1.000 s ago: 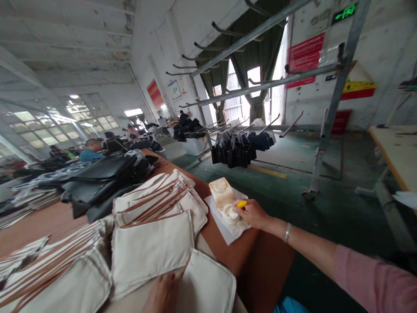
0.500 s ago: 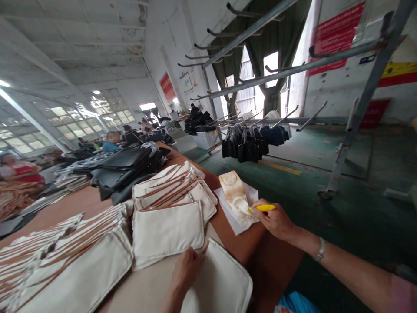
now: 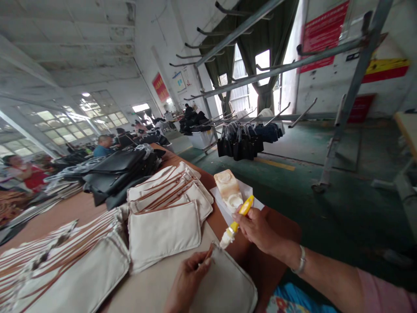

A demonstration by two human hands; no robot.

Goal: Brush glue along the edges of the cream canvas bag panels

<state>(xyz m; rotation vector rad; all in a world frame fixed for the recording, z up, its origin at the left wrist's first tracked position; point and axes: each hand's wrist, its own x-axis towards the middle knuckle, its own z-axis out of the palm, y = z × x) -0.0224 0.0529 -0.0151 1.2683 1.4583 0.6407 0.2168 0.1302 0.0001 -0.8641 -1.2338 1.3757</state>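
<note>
My right hand (image 3: 259, 230) is closed round a yellow-handled brush (image 3: 246, 206). White paste coats its bristles, which point down at the near corner of a cream pouch (image 3: 230, 282); whether they touch it I cannot tell. With thumb and fingers pinched, my left hand (image 3: 189, 276) grips the brown-trimmed edge of that pouch. Beyond the brush, a stained container (image 3: 227, 184) with white paste rests on a white sheet (image 3: 257, 202) at the table's edge. Another cream pouch (image 3: 164, 230) lies just past my left hand, against a stack of similar pouches (image 3: 172, 184).
Overlapping cream pouches (image 3: 81, 269) with brown strips cover the left of the brown table (image 3: 55, 211). Black bags (image 3: 119, 171) are piled farther back. A metal rack (image 3: 347, 95) with hanging black bags (image 3: 241, 143) stands across the green floor. Other people sit far left.
My right hand has brought the brush from the paste container down and left to the pouch, its handle now tilted up. My left hand has lifted the pouch's edge slightly. The view has shifted right.
</note>
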